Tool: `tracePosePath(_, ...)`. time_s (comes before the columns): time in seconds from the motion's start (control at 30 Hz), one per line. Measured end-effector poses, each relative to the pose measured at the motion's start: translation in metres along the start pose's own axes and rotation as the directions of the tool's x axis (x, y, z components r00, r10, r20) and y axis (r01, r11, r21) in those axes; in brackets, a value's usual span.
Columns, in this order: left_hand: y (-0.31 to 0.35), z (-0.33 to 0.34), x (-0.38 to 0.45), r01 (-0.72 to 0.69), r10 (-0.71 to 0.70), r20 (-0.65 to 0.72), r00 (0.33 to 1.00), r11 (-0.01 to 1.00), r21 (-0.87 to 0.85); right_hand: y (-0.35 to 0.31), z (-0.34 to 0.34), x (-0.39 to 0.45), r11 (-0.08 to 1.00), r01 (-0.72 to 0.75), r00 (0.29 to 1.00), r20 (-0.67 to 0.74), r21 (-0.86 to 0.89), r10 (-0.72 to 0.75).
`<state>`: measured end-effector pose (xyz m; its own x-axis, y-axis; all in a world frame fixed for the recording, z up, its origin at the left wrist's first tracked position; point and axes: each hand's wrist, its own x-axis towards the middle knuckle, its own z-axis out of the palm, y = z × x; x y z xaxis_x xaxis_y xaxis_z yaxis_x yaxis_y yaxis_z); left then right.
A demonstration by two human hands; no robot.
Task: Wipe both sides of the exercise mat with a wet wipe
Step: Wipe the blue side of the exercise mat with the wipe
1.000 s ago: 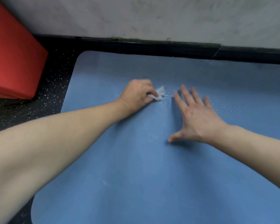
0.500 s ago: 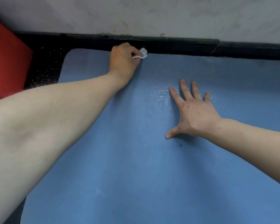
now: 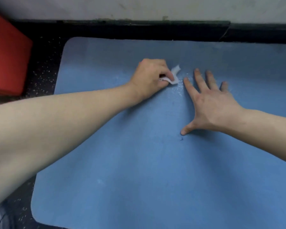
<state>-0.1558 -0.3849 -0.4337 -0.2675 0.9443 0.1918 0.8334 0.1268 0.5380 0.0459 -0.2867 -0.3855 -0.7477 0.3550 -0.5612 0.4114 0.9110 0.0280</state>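
Pale wall (image 3: pixel 155 7), black baseboard (image 3: pixel 139 30), speckled black floor (image 3: pixel 45 66), red block (image 3: pixel 5 55)

The floor (image 3: pixel 45 66) was black rubber with small white specks. A blue exercise mat (image 3: pixel 139 162) lay flat on it, with rounded corners, its far edge near the dark baseboard (image 3: pixel 139 29) of the wall. A red block (image 3: pixel 7 60) stood on the floor, left of the mat.

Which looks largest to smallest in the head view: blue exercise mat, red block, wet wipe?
1. Blue exercise mat, filling most of the view.
2. Red block, partly cut off at the frame edge.
3. Wet wipe, bunched in the left hand.
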Motion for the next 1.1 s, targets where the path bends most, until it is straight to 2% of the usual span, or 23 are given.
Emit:
tracePosePath(0.07,0.013,0.0,-0.021,-0.109,0.106,0.137,0.985,0.994,0.015,0.0,0.002,0.0,1.0,0.013,1.0,-0.009,-0.001,-0.013)
tracePosePath(0.1,0.009,-0.008,-0.019,-0.078,0.071,0.122,0.99,0.996,0.053,0.001,0.001,0.0,1.0,0.02,1.0,-0.016,0.004,-0.02)
tracePosePath(0.13,0.001,-0.018,-0.014,0.035,-0.038,0.025,0.999,0.994,0.104,0.001,-0.001,0.001,1.0,0.026,1.0,-0.017,0.008,-0.026)
tracePosePath(0.17,-0.007,-0.03,-0.009,0.225,-0.21,-0.119,0.97,0.965,0.133,0.002,-0.002,0.001,1.0,0.028,1.0,-0.011,0.009,-0.028)
tracePosePath(0.2,-0.011,-0.038,-0.007,0.41,-0.376,-0.237,0.896,0.905,0.111,0.003,-0.003,0.001,0.999,0.031,1.0,0.0,0.009,-0.031)
tracePosePath(0.23,-0.007,-0.037,-0.01,0.483,-0.449,-0.264,0.854,0.872,0.08,0.003,-0.004,0.0,0.999,0.032,0.999,0.009,0.013,-0.032)
tracePosePath(0.27,0.005,-0.029,-0.014,0.44,-0.416,-0.222,0.882,0.895,0.07,0.004,-0.005,0.0,0.999,0.03,0.999,0.011,0.018,-0.03)
tracePosePath(0.33,0.035,-0.003,-0.029,0.157,-0.159,0.021,0.987,0.986,0.058,0.003,-0.006,-0.001,0.999,0.027,0.999,0.02,0.026,-0.028)
tracePosePath(0.4,0.039,-0.001,-0.036,0.012,-0.018,0.148,0.989,0.999,0.045,0.003,-0.005,0.001,1.0,0.012,1.0,0.022,0.027,-0.013)
tracePosePath(0.43,0.03,-0.006,-0.03,0.054,-0.061,0.096,0.993,0.996,0.074,0.003,-0.005,0.001,1.0,0.009,1.0,0.025,0.028,-0.01)
tracePosePath(0.47,0.017,-0.012,-0.023,0.161,-0.158,-0.04,0.987,0.982,0.101,0.003,-0.005,0.0,0.999,0.007,1.0,0.027,0.032,-0.008)
tracePosePath(0.53,0.001,-0.021,-0.018,0.377,-0.348,-0.25,0.903,0.923,0.078,0.003,-0.004,-0.001,0.999,-0.001,1.0,0.016,0.046,0.0)
tracePosePath(0.57,0.004,-0.017,-0.021,0.371,-0.343,-0.25,0.906,0.926,0.075,0.002,-0.004,-0.002,0.998,-0.002,1.0,0.016,0.058,0.001)
tracePosePath(0.63,0.023,0.002,-0.035,0.086,-0.078,-0.086,0.993,0.992,0.088,0.0,-0.007,-0.003,0.997,-0.012,1.0,0.013,0.079,0.011)
tracePosePath(0.7,0.03,0.004,-0.048,-0.129,0.121,0.097,0.988,0.988,0.082,-0.004,-0.009,-0.009,0.993,-0.031,1.0,0.01,0.113,0.03)
tracePosePath(0.73,0.021,-0.003,-0.046,-0.105,0.096,0.078,0.992,0.987,0.121,-0.006,-0.006,-0.015,0.99,-0.044,0.999,-0.004,0.138,0.045)
tracePosePath(0.77,0.009,-0.012,-0.04,-0.001,0.002,-0.007,1.0,0.983,0.182,-0.009,-0.003,-0.023,0.983,-0.058,0.997,-0.03,0.175,0.065)
tracePosePath(0.83,-0.015,-0.033,-0.032,0.263,-0.21,-0.214,0.954,0.929,0.261,-0.018,0.008,-0.048,0.956,-0.074,0.992,-0.073,0.284,0.099)
tracePosePath(0.87,-0.021,-0.037,-0.034,0.287,-0.231,-0.229,0.946,0.925,0.251,-0.023,0.015,-0.062,0.942,-0.079,0.99,-0.086,0.328,0.113)
tracePosePath(0.93,-0.007,-0.024,-0.048,0.148,-0.117,-0.161,0.98,0.969,0.198,-0.032,0.027,-0.085,0.928,-0.083,0.988,-0.094,0.364,0.125)
tracePosePath(1.0,0.018,-0.002,-0.065,-0.025,0.025,0.001,1.0,0.99,0.139,-0.04,0.036,-0.098,0.923,-0.087,0.988,-0.089,0.376,0.129)
tracePosePath(1.07,0.031,0.002,-0.074,-0.106,0.088,0.148,0.985,0.987,0.123,-0.045,0.041,-0.101,0.916,-0.092,0.987,-0.083,0.391,0.134)
tracePosePath(1.1,0.027,-0.002,-0.069,-0.102,0.083,0.134,0.988,0.985,0.142,-0.048,0.042,-0.102,0.913,-0.095,0.987,-0.083,0.397,0.138)
